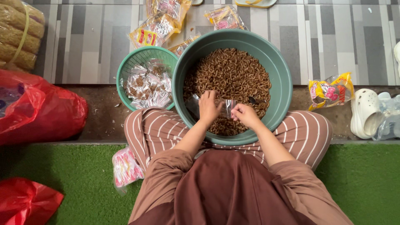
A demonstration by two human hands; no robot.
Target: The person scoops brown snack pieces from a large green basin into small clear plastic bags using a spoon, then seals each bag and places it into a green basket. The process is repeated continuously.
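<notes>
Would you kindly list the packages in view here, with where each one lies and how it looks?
Small clear bag: held between both hands over the big green basin.
Filled clear packets: heaped in the small green basket.
Yellow-red printed packets: on the tiled floor beyond the basin.
Yellow packet: right of the basin.
Red plastic bags: at left.

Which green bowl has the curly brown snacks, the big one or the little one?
The big green basin under both hands holds the loose brown curls. The little green basket beside it holds filled clear packets.

Packets around the basin
Yellow-red snack packets [160,23] on the tiles above; another [331,89] at right; clear filled sachets [148,85] in the small basket [125,68]
</notes>
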